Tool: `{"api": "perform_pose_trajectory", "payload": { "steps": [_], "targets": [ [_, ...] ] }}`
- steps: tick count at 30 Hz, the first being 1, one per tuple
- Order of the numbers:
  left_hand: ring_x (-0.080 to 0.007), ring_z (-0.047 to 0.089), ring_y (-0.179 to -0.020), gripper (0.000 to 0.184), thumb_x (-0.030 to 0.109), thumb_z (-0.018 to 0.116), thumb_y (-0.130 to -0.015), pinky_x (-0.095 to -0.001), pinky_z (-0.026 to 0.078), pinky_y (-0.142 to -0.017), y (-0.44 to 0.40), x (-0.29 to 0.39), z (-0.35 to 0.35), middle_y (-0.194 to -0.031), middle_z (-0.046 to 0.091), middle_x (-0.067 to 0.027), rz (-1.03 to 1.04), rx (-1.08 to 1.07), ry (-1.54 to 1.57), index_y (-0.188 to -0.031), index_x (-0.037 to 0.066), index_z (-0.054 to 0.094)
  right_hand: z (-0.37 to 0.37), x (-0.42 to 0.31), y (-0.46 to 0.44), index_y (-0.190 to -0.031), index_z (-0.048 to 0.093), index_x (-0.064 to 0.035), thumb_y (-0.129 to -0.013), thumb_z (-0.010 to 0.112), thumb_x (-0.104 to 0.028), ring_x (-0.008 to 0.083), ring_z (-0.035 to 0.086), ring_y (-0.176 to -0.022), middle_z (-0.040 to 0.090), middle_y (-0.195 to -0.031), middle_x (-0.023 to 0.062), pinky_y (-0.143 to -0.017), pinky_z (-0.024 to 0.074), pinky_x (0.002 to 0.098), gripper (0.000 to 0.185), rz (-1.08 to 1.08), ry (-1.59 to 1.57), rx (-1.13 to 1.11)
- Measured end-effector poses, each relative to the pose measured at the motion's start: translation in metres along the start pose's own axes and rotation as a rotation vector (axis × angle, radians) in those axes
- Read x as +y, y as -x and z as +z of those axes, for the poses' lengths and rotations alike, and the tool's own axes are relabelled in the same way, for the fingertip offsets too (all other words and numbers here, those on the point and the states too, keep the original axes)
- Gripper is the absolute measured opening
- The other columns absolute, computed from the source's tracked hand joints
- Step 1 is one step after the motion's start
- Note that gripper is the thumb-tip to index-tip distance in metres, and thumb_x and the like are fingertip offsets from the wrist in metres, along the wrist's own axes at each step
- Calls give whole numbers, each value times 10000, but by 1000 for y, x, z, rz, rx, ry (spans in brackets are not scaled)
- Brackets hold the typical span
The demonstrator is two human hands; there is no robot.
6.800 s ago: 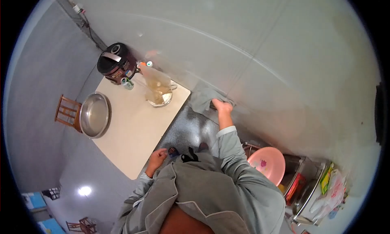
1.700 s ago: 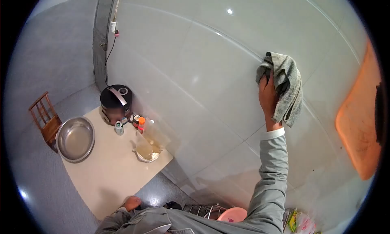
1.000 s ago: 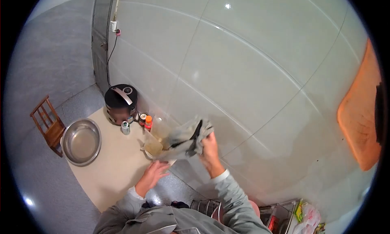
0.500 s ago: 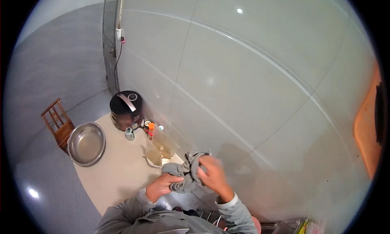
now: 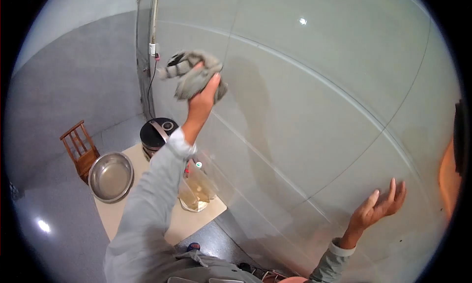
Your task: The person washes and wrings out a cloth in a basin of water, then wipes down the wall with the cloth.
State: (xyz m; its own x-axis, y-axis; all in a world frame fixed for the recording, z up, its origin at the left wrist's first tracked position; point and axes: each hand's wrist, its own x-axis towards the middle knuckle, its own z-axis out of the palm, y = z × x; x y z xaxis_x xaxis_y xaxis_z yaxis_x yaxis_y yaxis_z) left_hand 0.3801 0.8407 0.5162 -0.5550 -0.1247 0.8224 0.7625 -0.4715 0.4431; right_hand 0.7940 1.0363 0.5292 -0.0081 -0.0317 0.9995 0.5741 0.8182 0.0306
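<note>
A crumpled grey cloth [image 5: 192, 81] with dark stripes at one end is bunched in my left hand [image 5: 200, 108]. That arm stretches up and forward, and the cloth is held against or just in front of the pale tiled wall [image 5: 314, 101]; contact cannot be made out. My thumb lies over the cloth, while most of the other fingers are hidden behind it. Lower right, my right hand [image 5: 374, 209] is raised near the wall, fingers apart, holding nothing.
A cream table [image 5: 204, 221] stands below, bearing a steel basin [image 5: 129, 171], a black cooker [image 5: 151, 131] and a clear plastic bag [image 5: 196, 187] on a plate. A wooden chair [image 5: 84, 155] is beyond. An orange object [image 5: 447, 177] edges the far right.
Both hands gripped the cloth low in front of my body; my right hand has let go and moved right, opening. My left hand has carried the cloth up to the wall.
</note>
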Motion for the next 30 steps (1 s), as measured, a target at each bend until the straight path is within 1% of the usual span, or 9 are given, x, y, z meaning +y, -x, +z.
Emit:
{"api": "perform_pose_trajectory", "payload": {
  "steps": [6,13,18,19,20,21,26,28,30],
  "targets": [
    [-254,559,-1114,442,165,663,-883,-383,414,-997,-58,-64,75,-1148,620,-146,226,44,-290,-1264,-18,532,14,9,2,-1304,538,-101,-852,478,-86,326,348,-1355,441,-1416,110,-1145,219,505,456,-164,280,-34],
    [-295,488,-1272,513,218,654,-850,-422,393,-1058,25,-17,113,-1373,511,-102,761,-522,-216,-1333,107,524,15,5,3,-1305,537,-93,-835,466,-83,320,355,-1356,461,-1393,118,-1143,241,502,475,-183,288,-34],
    [-271,429,-1344,523,386,581,-886,-459,319,-1126,63,0,129,-1460,457,-24,-154,-1003,474,-1387,256,503,14,7,2,-1303,537,-92,-844,464,-88,321,355,-1358,453,-1402,119,-1149,239,502,465,-182,320,-46],
    [-271,422,-1349,548,388,585,-885,-458,303,-1135,50,13,118,-1459,457,-39,182,-1030,6,-1403,241,483,14,10,4,-1302,539,-93,-845,462,-88,322,351,-1361,452,-1404,119,-1151,234,501,464,-195,318,-45],
    [-271,414,-1354,573,389,590,-883,-457,286,-1144,39,20,109,-1457,457,-54,509,-999,-468,-1418,227,464,14,12,4,-1301,541,-93,-846,461,-89,322,347,-1364,451,-1405,119,-1154,229,501,462,-207,317,-46],
    [-280,407,-1357,645,401,577,-896,-438,283,-1146,36,-7,107,-1459,452,-80,468,-995,-285,-1475,202,375,14,13,3,-1301,541,-93,-846,461,-89,322,347,-1364,451,-1405,119,-1154,229,501,462,-208,322,-39],
    [-165,570,-1127,606,482,607,-919,-288,434,-1021,-67,-136,61,-1289,574,-94,-495,-858,321,-1392,129,467,14,9,5,-1313,520,-108,-827,462,-92,331,339,-1364,435,-1415,120,-1155,203,526,490,-175,307,-72],
    [-328,481,-1237,758,465,580,-938,-409,327,-1110,-101,-106,49,-1394,437,-189,380,-205,-613,-1450,-20,301,16,8,5,-1314,511,-115,-817,465,-95,342,339,-1360,433,-1410,121,-1153,196,541,500,-167,328,-62],
    [-346,456,-1259,799,482,613,-911,-429,311,-1113,-98,-69,56,-1403,417,-211,195,-299,-481,-1440,-33,308,17,8,4,-1313,510,-117,-810,465,-87,351,337,-1359,432,-1405,122,-1152,194,547,506,-180,290,-40]
  ]
}}
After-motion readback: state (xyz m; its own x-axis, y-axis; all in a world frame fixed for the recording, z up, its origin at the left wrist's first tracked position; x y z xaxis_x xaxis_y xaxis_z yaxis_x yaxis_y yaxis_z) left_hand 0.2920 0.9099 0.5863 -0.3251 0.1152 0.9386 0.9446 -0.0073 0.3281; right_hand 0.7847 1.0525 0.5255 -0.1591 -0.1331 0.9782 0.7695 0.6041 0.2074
